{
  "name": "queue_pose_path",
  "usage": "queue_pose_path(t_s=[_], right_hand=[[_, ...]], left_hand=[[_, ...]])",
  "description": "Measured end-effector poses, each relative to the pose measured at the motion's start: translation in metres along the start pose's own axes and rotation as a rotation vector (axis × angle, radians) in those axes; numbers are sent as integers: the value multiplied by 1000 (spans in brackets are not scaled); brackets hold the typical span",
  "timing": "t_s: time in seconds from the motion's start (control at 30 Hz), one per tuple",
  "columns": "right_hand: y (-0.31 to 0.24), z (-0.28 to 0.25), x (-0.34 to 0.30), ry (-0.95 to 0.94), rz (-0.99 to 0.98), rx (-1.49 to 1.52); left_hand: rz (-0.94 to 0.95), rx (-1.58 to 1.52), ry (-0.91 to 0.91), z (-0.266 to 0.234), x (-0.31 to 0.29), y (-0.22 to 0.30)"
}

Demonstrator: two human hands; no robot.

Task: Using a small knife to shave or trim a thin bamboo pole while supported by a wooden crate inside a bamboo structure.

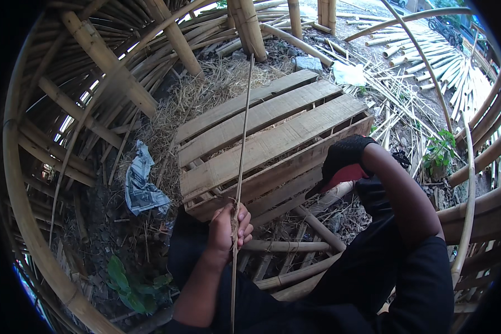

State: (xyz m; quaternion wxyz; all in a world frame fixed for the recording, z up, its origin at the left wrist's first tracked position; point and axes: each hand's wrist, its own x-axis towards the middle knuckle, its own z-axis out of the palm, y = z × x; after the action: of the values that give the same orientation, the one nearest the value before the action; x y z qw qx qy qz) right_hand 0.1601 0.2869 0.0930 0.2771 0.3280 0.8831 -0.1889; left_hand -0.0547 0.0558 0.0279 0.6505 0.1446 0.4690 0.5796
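My bare left hand (228,227) is closed around a long thin bamboo strip (244,133). The strip stands nearly upright in the picture, passing in front of a slatted wooden crate (261,139) and running down past my forearm. Frayed fibres show on it at my grip. On the right, my right hand (344,155) wears a black glove and rests at the crate's near right corner. Something red (348,175) shows just below the glove, and a dark narrow edge lies to its left; I cannot make out either. The fingers of that hand are hidden.
Bamboo poles (108,64) frame the left side, and one curved pole (462,222) rises at the right. Crumpled newspaper (143,181) lies left of the crate. Straw (189,103) covers ground behind it. Cut bamboo pieces (423,58) lie at the far right; green leaves (129,284) grow lower left.
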Motion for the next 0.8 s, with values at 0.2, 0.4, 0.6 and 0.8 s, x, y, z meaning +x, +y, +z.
queue_pose_path(t_s=[0.2,0.4,0.6,0.8], right_hand=[[13,6,12,302,-890,219],[-51,26,9,487,-498,450],[-70,50,12,578,-510,216],[-91,47,-6,458,-333,23]], left_hand=[[-147,-143,-117,-4,1,0],[-234,-193,-236,1,1,-13],[-314,-236,-148,14,-2,-28],[-328,-296,-198,7,-15,-39]])
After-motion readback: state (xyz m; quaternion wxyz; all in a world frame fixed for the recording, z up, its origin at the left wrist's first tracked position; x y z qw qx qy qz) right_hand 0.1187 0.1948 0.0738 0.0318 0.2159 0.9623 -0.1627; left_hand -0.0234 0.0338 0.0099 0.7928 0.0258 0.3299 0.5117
